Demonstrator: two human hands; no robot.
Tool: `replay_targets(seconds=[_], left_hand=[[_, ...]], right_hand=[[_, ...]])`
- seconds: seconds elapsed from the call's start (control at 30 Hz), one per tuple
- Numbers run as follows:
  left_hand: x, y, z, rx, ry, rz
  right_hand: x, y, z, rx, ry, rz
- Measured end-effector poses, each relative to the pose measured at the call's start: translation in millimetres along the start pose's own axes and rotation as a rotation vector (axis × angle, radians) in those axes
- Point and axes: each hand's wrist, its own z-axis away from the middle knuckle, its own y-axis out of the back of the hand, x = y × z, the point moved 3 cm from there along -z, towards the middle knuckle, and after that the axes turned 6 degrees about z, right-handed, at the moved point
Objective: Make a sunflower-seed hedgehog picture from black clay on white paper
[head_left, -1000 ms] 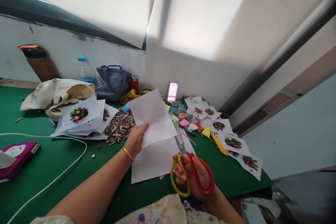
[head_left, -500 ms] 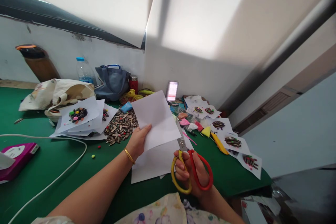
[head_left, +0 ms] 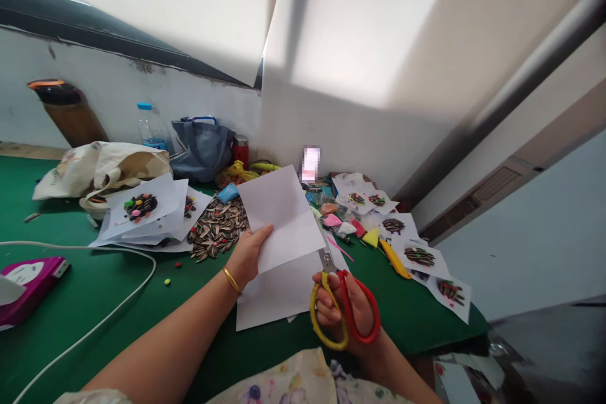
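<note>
Green mat table (head_left: pixel 89 303) against a white wall (head_left: pixel 142 88), with a blue tote bag (head_left: pixel 201 151), water bottle (head_left: pixel 151 129) and red bottle (head_left: pixel 240 150) at the back. Sunflower seed shells (head_left: pixel 218 230) and seed-decorated paper cards (head_left: pixel 419 257) lie on the mat.

Left hand (head_left: pixel 249 255), gold bangle (head_left: pixel 231 279) at the wrist: fingers pressed together, pinching a white paper sheet (head_left: pixel 279 214) at its lower-left edge, holding it up above the mat. Second white sheet (head_left: pixel 277 297) lies flat under both hands.

Right hand (head_left: pixel 345 309): fingers curled through the loops, gripping yellow-and-red-handled scissors (head_left: pixel 329 300). Scissors sit just right of the raised sheet, long axis near upright in view, handles toward the person, blades pointing away and slightly left, along the sheet's edge. Blade tips blend into the paper; can't tell if they're cutting.
</note>
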Motion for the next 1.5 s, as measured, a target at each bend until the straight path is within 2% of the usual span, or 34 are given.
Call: replay_targets(seconds=[0.17, 0.37, 0.67, 0.83, 1.2, 1.5], left_hand=[[-1.5, -4.2, 3.7, -0.046, 0.027, -0.004], [1.2, -3.8, 3.9, -0.033, 0.029, -0.022], [-2.0, -4.7, 3.0, -0.077, 0.032, -0.03], [1.4, -0.3, -1.2, -0.057, -0.004, -0.064], [6.4, 1.6, -4.1, -0.103, -0.113, -0.111], [-1.8, -2.4, 2.0, -0.12, -0.002, -0.101]], right_hand=[[-3.7, -4.3, 1.9, -0.013, -0.013, 0.012], [-3.4, -4.1, 2.1, -0.021, -0.036, 0.022], [-5.9, -8.4, 3.8, 0.0, -0.048, 0.042], [-8.9, -6.9, 4.0, 0.005, -0.029, 0.051], [-8.1, -9.7, 5.0, 0.027, -0.042, 0.091], [-10.2, -9.5, 3.2, 0.013, -0.037, 0.043]])
